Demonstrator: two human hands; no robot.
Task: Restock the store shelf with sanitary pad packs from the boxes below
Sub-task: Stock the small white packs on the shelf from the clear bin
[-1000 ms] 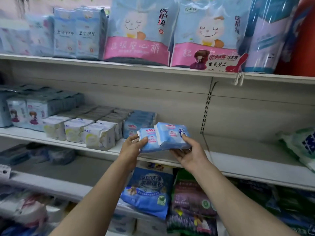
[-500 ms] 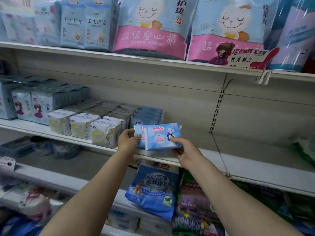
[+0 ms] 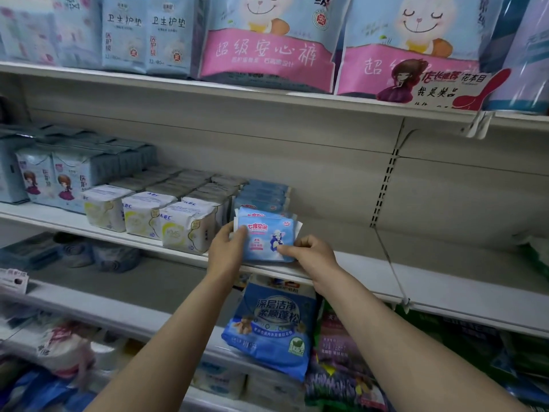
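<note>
Two light-blue sanitary pad packs (image 3: pixel 267 237) stand upright, one behind the other, at the front edge of the middle shelf (image 3: pixel 445 281). My left hand (image 3: pixel 227 252) grips their left side, thumb on the front pack's face. My right hand (image 3: pixel 312 254) pinches the front pack's lower right corner. Behind them runs a row of the same blue packs (image 3: pixel 264 194), right of the white ABC packs (image 3: pixel 187 226).
Right of the packs the middle shelf is bare up to a green pack (image 3: pixel 537 254) at the far right. Large pink-and-blue bags (image 3: pixel 267 40) fill the top shelf. Blue and purple detergent bags (image 3: pixel 273 325) hang below the shelf edge, under my hands.
Both hands have carried the two blue packs forward and down onto the shelf edge, in front of the row of blue packs. The view has moved closer to the shelf.
</note>
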